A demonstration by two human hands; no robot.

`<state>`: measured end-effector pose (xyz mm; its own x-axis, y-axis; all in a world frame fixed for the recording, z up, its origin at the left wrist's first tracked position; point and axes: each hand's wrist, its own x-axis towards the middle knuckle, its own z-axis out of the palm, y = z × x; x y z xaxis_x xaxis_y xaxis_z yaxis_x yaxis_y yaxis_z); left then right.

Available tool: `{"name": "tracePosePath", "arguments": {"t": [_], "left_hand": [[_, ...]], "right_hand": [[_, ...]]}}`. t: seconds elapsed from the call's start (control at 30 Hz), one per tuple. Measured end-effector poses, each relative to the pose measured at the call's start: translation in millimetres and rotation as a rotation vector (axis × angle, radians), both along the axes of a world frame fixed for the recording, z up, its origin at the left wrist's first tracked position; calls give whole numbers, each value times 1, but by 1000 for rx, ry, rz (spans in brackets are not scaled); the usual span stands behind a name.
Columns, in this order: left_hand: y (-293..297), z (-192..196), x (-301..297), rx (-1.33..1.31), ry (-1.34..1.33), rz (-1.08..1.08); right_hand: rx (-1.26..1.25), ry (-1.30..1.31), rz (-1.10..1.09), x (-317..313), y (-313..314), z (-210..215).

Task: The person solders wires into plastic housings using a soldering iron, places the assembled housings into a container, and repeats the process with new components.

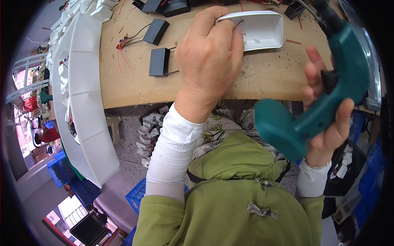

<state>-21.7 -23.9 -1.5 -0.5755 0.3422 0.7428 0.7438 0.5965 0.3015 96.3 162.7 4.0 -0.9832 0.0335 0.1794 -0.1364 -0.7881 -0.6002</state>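
One white case (267, 29), a red wire (239, 23) already inside, is sitting open at the bench (135, 92), seemingly unfinished, while your left hand (210, 55) is gripping its left end, your right hand (322, 145) is loosely cradling a green tool (353, 57), and two black boxes (158, 62) are lying apart.

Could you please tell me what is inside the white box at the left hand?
A red wire and small posts show inside the white box; the left hand covers most of its left end, hiding anything there.
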Motion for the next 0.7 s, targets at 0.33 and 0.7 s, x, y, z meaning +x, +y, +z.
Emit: {"name": "tracePosePath", "arguments": {"t": [0.33,0.7], "left_hand": [[3,8,6,291,-84,29],[-7,28,-11,246,-948,25]], "right_hand": [[80,-78,-41,-27,-18,1],[80,-95,-33,-31,-23,-1]]}}
